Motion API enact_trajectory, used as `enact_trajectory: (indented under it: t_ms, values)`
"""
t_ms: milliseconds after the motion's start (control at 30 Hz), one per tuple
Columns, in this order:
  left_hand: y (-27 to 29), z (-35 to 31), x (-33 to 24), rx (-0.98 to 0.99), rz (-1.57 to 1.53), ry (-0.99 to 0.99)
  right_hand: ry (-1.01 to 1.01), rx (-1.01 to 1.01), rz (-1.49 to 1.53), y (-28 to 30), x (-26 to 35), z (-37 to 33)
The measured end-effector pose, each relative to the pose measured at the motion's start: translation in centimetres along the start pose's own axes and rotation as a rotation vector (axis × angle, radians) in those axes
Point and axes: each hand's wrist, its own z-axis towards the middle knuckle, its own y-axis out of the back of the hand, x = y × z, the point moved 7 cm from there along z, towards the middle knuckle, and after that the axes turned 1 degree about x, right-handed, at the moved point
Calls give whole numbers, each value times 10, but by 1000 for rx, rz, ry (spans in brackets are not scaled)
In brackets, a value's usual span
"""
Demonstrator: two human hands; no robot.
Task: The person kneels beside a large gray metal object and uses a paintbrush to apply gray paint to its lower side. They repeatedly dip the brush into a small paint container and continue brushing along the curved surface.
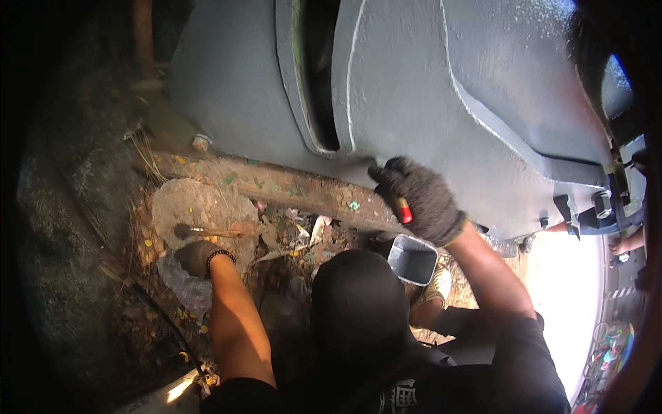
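- The right hand (420,200), in a dark knitted glove, is clenched round a tool with a red handle (403,210), pressing up against the lower edge of the big grey-painted metal body panel (414,90).
- Only the red end of that tool shows below the fingers; its working tip is hidden behind the glove.
- Just under that hand sits a small rectangular metal tin (412,259), open-topped with a dark inside, right beside the person's knee.
- The left hand (196,255), also gloved with a dark band at the wrist, is planted on the littered ground (289,238); whether it grips anything, I cannot tell.
- Just above it lies a round-headed brush with a thin rusty-orange handle (207,231), resting on a pale flat stone (189,207).
- A rusty brown beam (276,186) runs along beneath the grey panel, between the two hands.
- Dry leaves and scraps lie scattered over the dirt.
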Motion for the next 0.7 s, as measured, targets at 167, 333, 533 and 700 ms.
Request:
enact_trajectory:
  t_ms: [167,333,533,700]
  values:
    - [33,-15,3,44,-208,123,197,-418,-336,149,38,48]
    - [1,31,15,-146,-66,39,353,-548,-489,192,59,65]
    - [31,-13,3,8,-160,86,370,-366,-476,57,28,39]
    - [27,-15,-5,-2,-144,44,-44,236,66,-98,-13,-18]
